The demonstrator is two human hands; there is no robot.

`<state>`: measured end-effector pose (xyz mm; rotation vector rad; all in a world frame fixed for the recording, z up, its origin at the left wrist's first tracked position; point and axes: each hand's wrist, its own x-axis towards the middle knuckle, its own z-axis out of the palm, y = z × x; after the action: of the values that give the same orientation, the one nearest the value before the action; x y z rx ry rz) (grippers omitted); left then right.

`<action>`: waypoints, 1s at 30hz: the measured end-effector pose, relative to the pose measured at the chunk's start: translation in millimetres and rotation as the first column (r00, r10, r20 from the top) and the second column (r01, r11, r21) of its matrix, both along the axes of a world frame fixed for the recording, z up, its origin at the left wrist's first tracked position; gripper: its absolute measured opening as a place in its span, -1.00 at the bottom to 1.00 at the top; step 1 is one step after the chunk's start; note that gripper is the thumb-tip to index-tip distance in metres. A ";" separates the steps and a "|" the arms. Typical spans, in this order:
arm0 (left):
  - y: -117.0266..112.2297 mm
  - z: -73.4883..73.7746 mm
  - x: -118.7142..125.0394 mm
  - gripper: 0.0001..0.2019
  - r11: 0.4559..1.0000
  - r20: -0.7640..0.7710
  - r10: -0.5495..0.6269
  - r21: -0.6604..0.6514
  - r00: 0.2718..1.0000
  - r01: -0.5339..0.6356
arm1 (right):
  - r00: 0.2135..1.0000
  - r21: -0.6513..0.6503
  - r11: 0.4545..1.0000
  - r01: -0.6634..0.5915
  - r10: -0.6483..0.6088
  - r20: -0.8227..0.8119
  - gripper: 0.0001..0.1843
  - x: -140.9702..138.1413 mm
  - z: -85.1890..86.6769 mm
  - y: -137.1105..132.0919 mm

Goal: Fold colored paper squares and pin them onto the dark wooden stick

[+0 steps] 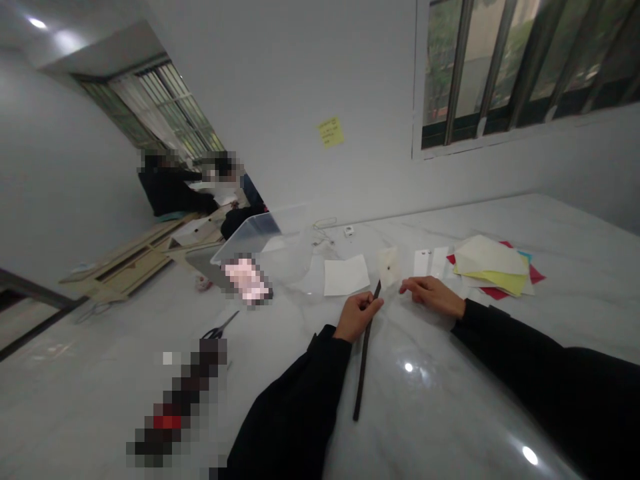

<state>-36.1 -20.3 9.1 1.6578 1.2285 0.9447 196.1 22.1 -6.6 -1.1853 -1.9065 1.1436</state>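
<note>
Between the thumb and fingers of my left hand (357,315) is a long, thin dark strip (364,363). Its upper end sticks out just above the fingers, and the long lower part slants down toward me. To the right, my right hand (433,295) hovers near the strip's top end with its fingers loosely bent and apart; I see nothing in it. A small cream card (389,264) with a dark dot lies just beyond both hands. Left of that card is a blank white sheet (346,275).
A paper stack (493,260) lies at right, beside small white pieces (431,261). Leftward are a clear plastic bin (255,233), a blurred pink object (247,279) and scissors (220,328). A yellow note (331,132) is on the wall. Two people (173,187) sit beyond.
</note>
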 end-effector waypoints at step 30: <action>27.1 5.5 -120.4 -0.24 0.499 -0.348 0.857 0.369 0.382 -0.784 | 0.884 -0.292 0.955 0.041 -0.171 -0.435 -0.54 -24.7 -7.0 -22.3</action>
<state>-156.5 6.8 14.6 1.3603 2.5713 1.2303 171.3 -0.2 -13.7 -1.0281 -1.3398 1.5089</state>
